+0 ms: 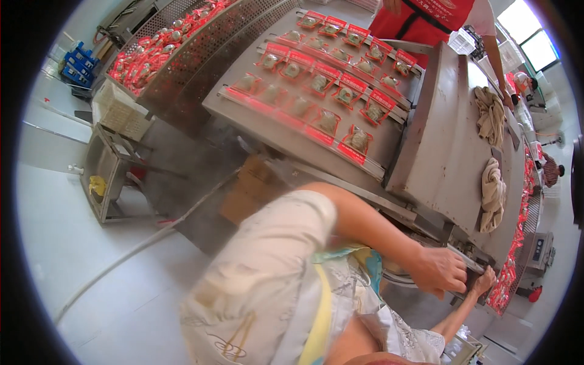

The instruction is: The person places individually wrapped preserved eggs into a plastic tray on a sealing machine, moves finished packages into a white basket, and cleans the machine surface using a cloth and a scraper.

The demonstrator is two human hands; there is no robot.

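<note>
A pale floor [140, 304] spreads around a steel packing machine [389, 137], with a pale hose [100, 277] lying across it; at the upper left a perforated metal tray [213, 52] holds a heap of red-and-clear packets [146, 58]; blue crates [79, 64] stand by the wall. On the machine's bed, well apart from both hands, filled packets [358, 140] lie in rows along its rails; beside them two crumpled cloths [490, 115] rest on a broad steel cover [435, 152]; behind the machine stands a co-worker in a red apron [420, 21].

At the machine's near edge, below the cover, is a metal bar [465, 260]; the left hand [439, 271] is beside it with fingers curled, though I cannot tell whether they hold it; the right hand [485, 282] is at the bar's far end, fingers bent, its grip too small to tell.
</note>
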